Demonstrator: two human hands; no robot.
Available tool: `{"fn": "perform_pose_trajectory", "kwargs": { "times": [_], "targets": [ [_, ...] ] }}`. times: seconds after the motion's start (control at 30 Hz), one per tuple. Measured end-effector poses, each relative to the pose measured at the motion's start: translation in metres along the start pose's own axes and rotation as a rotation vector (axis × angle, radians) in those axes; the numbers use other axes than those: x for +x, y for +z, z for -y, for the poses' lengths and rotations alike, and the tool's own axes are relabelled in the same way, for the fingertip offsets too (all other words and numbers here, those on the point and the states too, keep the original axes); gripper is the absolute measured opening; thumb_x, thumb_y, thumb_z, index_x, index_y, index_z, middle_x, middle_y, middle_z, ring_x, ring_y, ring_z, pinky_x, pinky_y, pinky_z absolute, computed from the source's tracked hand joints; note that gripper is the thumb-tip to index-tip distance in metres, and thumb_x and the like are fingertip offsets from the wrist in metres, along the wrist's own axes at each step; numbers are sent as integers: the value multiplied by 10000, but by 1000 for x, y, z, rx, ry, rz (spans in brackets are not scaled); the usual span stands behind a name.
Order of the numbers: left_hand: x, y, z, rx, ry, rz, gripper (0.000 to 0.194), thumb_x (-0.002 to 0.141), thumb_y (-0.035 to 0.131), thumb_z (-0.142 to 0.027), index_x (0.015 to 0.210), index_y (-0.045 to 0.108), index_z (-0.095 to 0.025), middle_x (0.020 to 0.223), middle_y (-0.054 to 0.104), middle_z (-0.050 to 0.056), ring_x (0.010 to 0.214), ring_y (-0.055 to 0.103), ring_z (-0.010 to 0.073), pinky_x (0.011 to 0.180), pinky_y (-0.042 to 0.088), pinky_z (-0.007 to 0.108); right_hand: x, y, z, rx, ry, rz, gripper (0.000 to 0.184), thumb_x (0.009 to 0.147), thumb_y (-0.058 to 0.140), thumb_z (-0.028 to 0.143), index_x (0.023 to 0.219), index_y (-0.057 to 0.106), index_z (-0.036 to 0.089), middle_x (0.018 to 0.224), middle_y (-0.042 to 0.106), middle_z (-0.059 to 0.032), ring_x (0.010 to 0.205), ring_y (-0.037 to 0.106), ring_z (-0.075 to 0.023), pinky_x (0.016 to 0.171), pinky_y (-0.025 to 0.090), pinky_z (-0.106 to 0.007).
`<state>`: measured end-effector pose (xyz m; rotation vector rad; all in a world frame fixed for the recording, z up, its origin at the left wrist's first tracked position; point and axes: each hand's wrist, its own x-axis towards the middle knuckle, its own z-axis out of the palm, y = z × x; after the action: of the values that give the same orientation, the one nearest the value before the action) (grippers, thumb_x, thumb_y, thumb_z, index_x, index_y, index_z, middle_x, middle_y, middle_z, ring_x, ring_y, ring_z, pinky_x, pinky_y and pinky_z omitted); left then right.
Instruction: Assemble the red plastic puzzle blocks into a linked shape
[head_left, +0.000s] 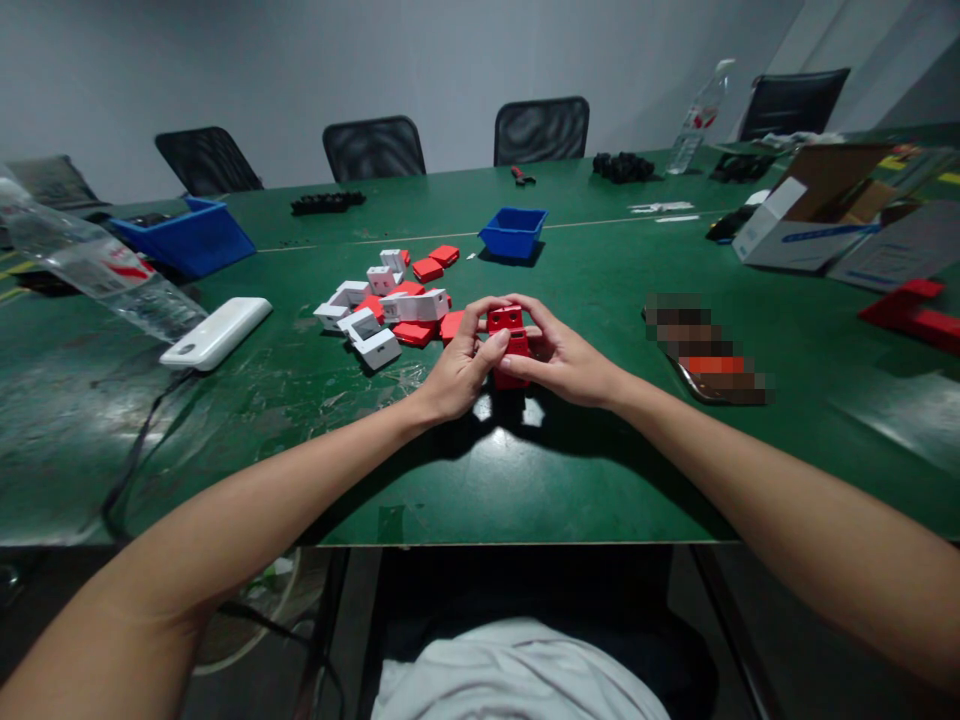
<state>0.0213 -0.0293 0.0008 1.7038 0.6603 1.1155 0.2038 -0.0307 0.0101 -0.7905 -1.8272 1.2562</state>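
Between my two hands is a red block-like plastic part (507, 319) with small round holes in its upper face, held just above the table. My left hand (466, 365) grips it from the left, its thumb pressed on the front. From the right, my right hand (564, 358) closes on the same part, thumb low on its front face. The fingers hide the sides of the part. Just left of my hands lies a loose pile of red plastic pieces (415, 332) and white bracket-shaped pieces (377, 348).
On the green table (480, 490) stand a small blue bin (513, 236) and a larger blue bin (191, 238). A white power bank (217, 333) with a cable and a tilted water bottle (105, 265) are left. A phone-like object (705, 365), partly pixelated, and cardboard boxes (814, 215) are right.
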Motion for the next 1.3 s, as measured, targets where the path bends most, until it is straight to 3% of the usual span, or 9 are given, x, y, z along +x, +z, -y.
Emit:
{"fn": "perform_pose_trajectory", "kwargs": {
  "times": [0.17,0.47,0.8,1.03,1.3],
  "targets": [
    [2,-6,4,16,-39,-29,483,904,619,-521,1282,439,-281,1154,614,45,805,645,124,756,542,280,0,1,-1,-38,-2,-21,753,810,744,434,1433,346,291,1062,690,-42,945,700,-223,885,573,-426],
    [8,-6,-5,-120,-100,20,453,861,677,-462,1186,449,-241,905,665,-13,785,686,145,705,536,264,-1,3,2,-15,16,-7,729,807,740,479,1397,354,295,1078,686,-44,931,696,-215,821,586,-383],
    [6,-7,-7,-66,-96,32,415,887,635,-462,1178,428,-252,904,637,-18,745,652,130,683,517,266,-1,5,3,-7,32,-7,760,793,735,493,1416,342,303,1068,694,-47,848,692,-204,801,588,-385],
    [5,-6,-10,-45,-91,24,409,884,632,-466,1169,435,-249,926,627,-15,779,656,139,694,516,264,-3,4,0,-129,-27,-33,731,845,695,487,1467,360,300,1195,686,-79,1000,692,-245,853,581,-406],
    [8,-9,-9,35,-103,14,427,873,600,-481,1175,428,-234,874,608,-16,786,642,157,680,501,269,-2,4,3,-210,-18,-71,725,834,710,481,1454,385,291,1082,725,-58,922,707,-237,806,571,-395]
  ]
}}
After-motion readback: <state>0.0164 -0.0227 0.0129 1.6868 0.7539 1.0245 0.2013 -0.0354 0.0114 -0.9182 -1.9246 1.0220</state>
